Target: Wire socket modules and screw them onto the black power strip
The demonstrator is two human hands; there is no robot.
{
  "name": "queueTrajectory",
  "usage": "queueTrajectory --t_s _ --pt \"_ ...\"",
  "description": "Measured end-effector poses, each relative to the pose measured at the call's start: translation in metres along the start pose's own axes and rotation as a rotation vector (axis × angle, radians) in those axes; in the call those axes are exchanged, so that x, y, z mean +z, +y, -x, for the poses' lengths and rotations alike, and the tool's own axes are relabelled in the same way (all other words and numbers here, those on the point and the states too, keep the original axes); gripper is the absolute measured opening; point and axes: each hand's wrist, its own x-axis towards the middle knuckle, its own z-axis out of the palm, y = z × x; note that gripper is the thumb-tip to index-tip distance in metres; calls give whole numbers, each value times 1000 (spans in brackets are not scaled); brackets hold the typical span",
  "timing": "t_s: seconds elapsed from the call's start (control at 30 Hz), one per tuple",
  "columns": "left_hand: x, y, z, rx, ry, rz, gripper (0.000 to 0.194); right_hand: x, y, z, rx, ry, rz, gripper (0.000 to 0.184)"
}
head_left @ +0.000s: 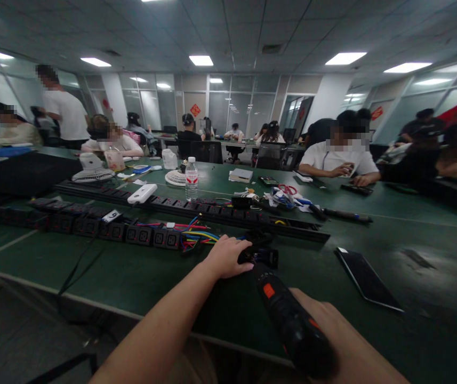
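My right hand [332, 325] is wrapped round a black electric screwdriver [288, 314] with an orange button, its tip pointing at a small black socket part [262, 257] on the green table [132, 277]. My left hand [228, 256] rests on the table with its fingers closed on that black part. Just left of it, a row of black socket modules [132, 233] trails coloured wires [196, 234].
Long black power strips [212, 208] lie across the table, with a water bottle [191, 178], small fans [92, 169], red scissors [288, 189] and a dark phone [366, 277] at right. Several seated people work around the far tables.
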Motion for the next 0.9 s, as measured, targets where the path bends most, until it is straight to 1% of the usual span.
queueTrajectory --t_s 0.17,0.33,0.6,0.9 --pt "1 0 1 1 9 -4 54 1 3 1 -16 17 -6 34" --pt "0 0 2 -3 11 3 54 4 9 2 -20 20 -8 32" --pt "-2 2 2 -16 -4 -2 53 6 12 3 -44 22 20 28" --pt "-2 3 2 -1 21 0 51 8 13 5 -47 26 12 28"
